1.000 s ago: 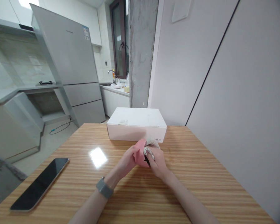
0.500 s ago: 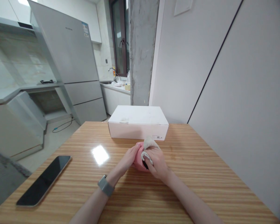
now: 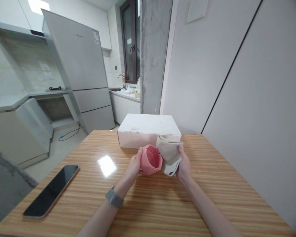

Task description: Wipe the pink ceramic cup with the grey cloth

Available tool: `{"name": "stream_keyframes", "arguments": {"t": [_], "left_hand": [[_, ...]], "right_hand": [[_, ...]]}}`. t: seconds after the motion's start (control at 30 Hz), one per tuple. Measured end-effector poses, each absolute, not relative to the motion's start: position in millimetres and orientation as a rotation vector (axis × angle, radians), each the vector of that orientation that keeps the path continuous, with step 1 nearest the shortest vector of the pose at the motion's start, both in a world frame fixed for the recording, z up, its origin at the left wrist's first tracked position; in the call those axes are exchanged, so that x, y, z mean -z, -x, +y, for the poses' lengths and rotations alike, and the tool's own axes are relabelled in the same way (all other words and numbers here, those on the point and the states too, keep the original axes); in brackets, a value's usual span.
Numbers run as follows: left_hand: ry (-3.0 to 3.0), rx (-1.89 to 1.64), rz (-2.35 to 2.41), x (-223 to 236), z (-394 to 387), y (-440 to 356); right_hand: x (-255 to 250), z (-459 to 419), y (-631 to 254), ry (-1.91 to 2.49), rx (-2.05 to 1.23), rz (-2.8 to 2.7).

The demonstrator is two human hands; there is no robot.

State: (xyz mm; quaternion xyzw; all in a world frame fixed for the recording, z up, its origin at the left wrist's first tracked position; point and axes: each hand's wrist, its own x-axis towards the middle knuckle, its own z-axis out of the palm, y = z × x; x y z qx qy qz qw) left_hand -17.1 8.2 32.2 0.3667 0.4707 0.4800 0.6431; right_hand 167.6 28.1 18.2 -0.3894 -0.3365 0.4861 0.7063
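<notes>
A pink faceted pot is tilted over the table so that its opening faces me and to the right. My left hand grips it from the left side, with the fingers partly hidden behind it. Right beside the pot is a folded light grey cloth, which my right hand holds closed at its right edge. The inside of the pot shows, pink and bare.
Behind the pot lies a white cardboard box on the striped wooden table. A black phone rests at the left edge. Beyond the table stand a grey fridge and a sink counter.
My right hand has drawn the cloth out of the pot and moved to the right, where the cloth hangs more spread. The pot's opening has come into full view.
</notes>
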Motion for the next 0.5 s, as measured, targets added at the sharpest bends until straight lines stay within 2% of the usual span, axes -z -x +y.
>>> {"name": "stream_keyframes", "arguments": {"t": [0.27,0.5], "left_hand": [[-0.635,-0.854,0.692,-39.3,3.0,17.2],[-0.663,-0.769,0.659,-33.6,1.1,18.4]], "right_hand": [[-42.1,10.8,-167.2,0.717,-1.534,-0.764],[-38.9,2.2,-147.8,0.709,-1.616,-0.924]]}}
